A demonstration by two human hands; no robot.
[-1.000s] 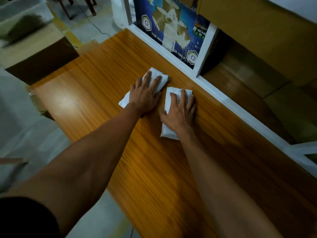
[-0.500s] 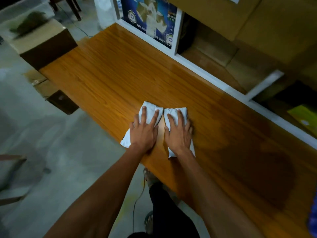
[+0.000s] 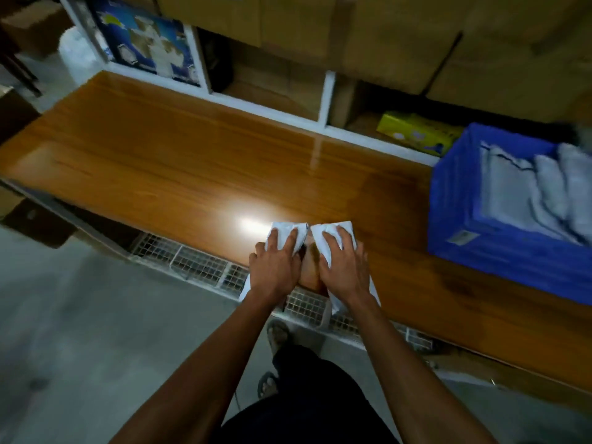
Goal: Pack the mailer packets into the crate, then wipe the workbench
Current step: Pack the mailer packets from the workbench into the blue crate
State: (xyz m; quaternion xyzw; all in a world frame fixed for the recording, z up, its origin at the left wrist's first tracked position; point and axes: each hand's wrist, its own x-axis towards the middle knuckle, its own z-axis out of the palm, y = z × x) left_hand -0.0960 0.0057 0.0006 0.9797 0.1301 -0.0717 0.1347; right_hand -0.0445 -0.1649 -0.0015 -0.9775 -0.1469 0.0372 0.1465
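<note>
Two white folded pieces lie side by side at the near edge of the wooden workbench (image 3: pixel 160 161); I cannot tell whether they are cloths or mailer packets. My left hand (image 3: pixel 277 267) presses flat on the left white piece (image 3: pixel 283 229), fingers spread. My right hand (image 3: pixel 344 267) presses on the right white piece (image 3: pixel 330 226). Both pieces hang partly over the bench edge. A blue crate (image 3: pixel 455 225) stands on the bench at the right, holding several white mailer packets (image 3: pixel 512 193).
Behind the bench runs a white shelf with cardboard boxes, a yellow box (image 3: pixel 416 136) and a blue printed box (image 3: pixel 147 49). A white wire mesh rack (image 3: pixel 198 267) sits under the bench's front edge. My sandalled foot (image 3: pixel 277 334) is on the grey floor below.
Both hands have slid the white pieces from the far left of the bench back to its near edge. The view has swung right, bringing the blue crate into sight.
</note>
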